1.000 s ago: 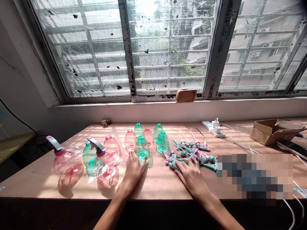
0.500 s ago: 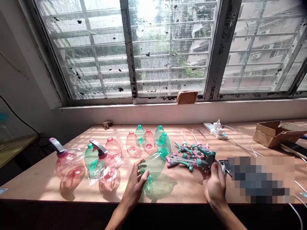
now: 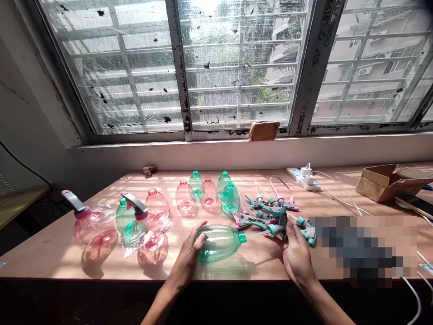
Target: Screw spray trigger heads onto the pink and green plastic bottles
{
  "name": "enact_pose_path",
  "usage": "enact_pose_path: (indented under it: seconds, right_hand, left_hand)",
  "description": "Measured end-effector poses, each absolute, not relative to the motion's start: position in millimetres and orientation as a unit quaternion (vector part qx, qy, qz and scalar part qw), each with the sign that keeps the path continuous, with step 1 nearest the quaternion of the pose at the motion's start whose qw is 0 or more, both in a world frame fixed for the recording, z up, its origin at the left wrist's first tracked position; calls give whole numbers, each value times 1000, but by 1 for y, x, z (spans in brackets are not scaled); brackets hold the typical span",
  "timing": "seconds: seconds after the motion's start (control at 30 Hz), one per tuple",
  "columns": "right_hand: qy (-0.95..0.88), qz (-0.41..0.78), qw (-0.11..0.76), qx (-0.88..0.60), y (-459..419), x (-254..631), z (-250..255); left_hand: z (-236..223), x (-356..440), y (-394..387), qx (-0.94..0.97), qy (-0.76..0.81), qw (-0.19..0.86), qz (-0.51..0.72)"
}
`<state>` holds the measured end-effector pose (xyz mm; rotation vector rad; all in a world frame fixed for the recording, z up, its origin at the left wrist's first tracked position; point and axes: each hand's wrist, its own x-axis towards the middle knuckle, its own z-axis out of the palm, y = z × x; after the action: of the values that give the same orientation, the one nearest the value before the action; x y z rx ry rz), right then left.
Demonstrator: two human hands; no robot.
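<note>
My left hand grips a clear green bottle by its base. The bottle lies tilted on its side above the table, its open neck turned right. In my right hand is a trigger spray head with a teal collar. Its thin tube points left toward the bottle's neck; whether the tip has entered cannot be made out. Behind that hand lies a heap of grey, teal and pink spray heads, with another spray head just to the right.
Several open bottles, such as a pink bottle and a green bottle, stand behind. At left are two pink bottles with spray heads, one a wrapped bottle. A power strip and a cardboard box sit at right.
The green bottle has swung from upward-slanting to nearly level, its neck now facing right. My right hand has moved left with the spray head, bringing it nearer the bottle.
</note>
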<state>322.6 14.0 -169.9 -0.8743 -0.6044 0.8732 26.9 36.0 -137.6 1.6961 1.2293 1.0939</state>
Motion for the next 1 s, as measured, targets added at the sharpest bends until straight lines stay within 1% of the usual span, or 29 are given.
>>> enact_pose_path:
  seconds: [0.17,0.23,0.3,0.4,0.5,0.63,0.73,0.87,1.0]
  right_hand:
    - [-409,487,660,-400,6,314,-162]
    - [-432,507,620,-413,5,313,-161]
    - [-427,534,599,-416,6,314,-162]
    - [-405,569,592,-403,9,316,-165]
    - [-402,576,590,-398,11,319,-169]
    - [-428,572,578,-396,11,321,-173]
    - [-431,567,578,-398,11,321,-174]
    - [-429,551,588,-408,10,321,-170]
    - [-428,543,591,-414,10,318,-165]
  left_hand:
    - [-139,29,36,705,439,392,396]
    - [-138,28,36,707,431,396,398]
    - [-137,27,36,705,424,403,401]
    - [-135,28,33,698,405,439,395]
    - [-135,29,30,690,390,476,382]
    - [-138,29,32,691,391,483,370]
    - [-141,29,37,707,403,447,371]
    - [-145,29,43,736,450,338,375]
    - [-148,28,46,742,447,328,376]
